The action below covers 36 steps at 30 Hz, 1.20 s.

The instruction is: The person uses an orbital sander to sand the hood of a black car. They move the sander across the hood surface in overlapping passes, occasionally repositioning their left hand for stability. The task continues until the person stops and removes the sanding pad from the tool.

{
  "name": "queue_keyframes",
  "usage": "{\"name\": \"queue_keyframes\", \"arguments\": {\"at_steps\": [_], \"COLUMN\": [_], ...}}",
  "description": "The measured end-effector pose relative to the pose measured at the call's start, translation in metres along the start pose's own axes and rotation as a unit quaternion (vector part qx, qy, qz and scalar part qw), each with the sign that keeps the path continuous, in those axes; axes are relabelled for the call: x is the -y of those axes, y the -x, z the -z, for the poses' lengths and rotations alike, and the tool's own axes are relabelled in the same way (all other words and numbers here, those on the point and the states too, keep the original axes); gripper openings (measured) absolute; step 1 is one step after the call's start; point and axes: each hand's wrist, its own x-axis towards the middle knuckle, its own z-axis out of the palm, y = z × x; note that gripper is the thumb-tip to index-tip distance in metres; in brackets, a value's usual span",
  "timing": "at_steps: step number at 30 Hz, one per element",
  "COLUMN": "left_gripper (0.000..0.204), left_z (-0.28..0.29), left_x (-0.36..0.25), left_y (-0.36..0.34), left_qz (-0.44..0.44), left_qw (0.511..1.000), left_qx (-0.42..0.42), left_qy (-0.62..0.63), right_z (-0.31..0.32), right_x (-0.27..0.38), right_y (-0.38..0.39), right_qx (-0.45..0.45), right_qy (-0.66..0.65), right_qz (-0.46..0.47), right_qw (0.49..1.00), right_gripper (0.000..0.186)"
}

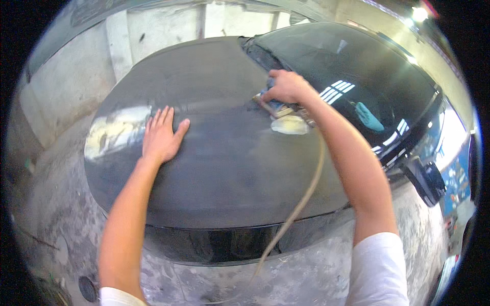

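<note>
The dull dark grey hood (219, 173) of a car spreads out in front of me. My left hand (162, 137) lies flat on it with the fingers spread, beside a whitish-yellow patch of filler (113, 133) near the front end. Close to the windshield, my right hand (290, 87) is wrapped round an air sander (278, 108), pressed to the hood. A second, smaller pale filler patch (290, 125) shows just below the tool. From the sander a beige air hose (305, 196) runs down across the hood's near edge. The sander's underside is hidden.
Beyond the hood is the dark glossy windshield (326, 56), with a teal glove or cloth (368, 117) on the glass. The side mirror (424, 179) juts out at right. A pale wall (71, 71) stands behind; a stained concrete floor (66, 204) surrounds the car.
</note>
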Motion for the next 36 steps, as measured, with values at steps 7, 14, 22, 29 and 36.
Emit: {"name": "queue_keyframes", "arguments": {"at_steps": [7, 14, 22, 29, 36], "left_gripper": [0.069, 0.065, 0.07, 0.071, 0.07], "left_z": [0.005, 0.007, 0.009, 0.006, 0.011], "left_x": [0.039, 0.076, 0.098, 0.104, 0.108], "left_y": [-0.032, -0.046, -0.069, -0.072, -0.072], "left_qz": [-0.037, -0.03, 0.002, 0.01, 0.016], "left_qw": [0.998, 0.999, 1.0, 1.0, 1.0], "left_qx": [0.004, -0.005, 0.01, 0.017, 0.024], "left_qy": [0.049, 0.032, -0.006, -0.011, -0.006], "right_z": [-0.012, -0.009, -0.005, -0.002, -0.007], "right_x": [0.082, 0.196, 0.063, 0.024, 0.176], "right_y": [-0.045, -0.039, -0.052, -0.062, -0.083], "right_qx": [0.038, 0.014, 0.038, 0.008, 0.004], "right_qy": [-0.051, -0.123, -0.084, -0.06, -0.176], "right_qz": [-0.019, 0.038, -0.121, -0.149, 0.021], "right_qw": [0.998, 0.992, 0.988, 0.987, 0.984], "right_gripper": [0.079, 0.059, 0.064, 0.057, 0.055]}}
